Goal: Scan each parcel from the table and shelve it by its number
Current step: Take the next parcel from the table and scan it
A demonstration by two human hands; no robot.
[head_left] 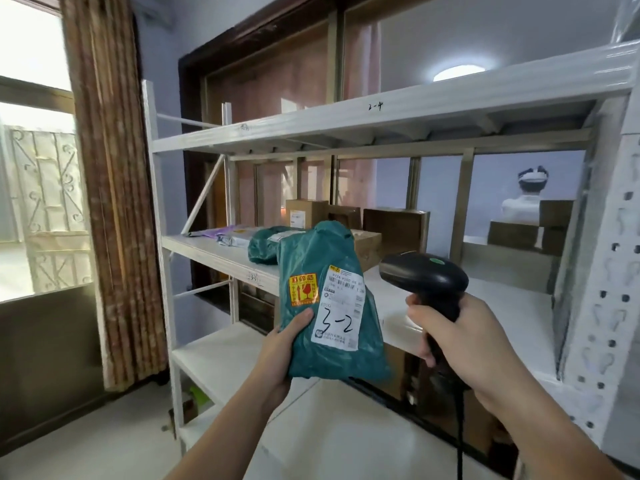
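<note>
Room: I stand before a white metal rack (381,123) set against a dark-framed window; a ribbed brown curtain (110,168) hangs well to the left of my left hand, with a barred window beyond it.
Shelf: the shelf board (214,252) just behind my hands is pale and smooth; the beam above it bears a handwritten "2-4".
On the shelf: beyond my left hand lie a second green bag (266,245), flat purple and grey mailers (228,233), and brown cardboard boxes (394,226) further back.
Parcel: a soft, crinkled teal plastic bag (329,306), held upright in front of the shelf, between my two hands; its white label reads "3-2" by hand, with a barcode above and a yellow-and-red fragile sticker beside it.
Left hand (277,351): grips the parcel at its lower left edge, thumb pressed on the front, arm raised from below.
Scanner (422,275): black, matte, pistol-shaped, its rounded head pointing left at the label, cable dropping from the handle.
Right hand (453,341): fingers wrapped round the scanner's handle, just right of the parcel.
</note>
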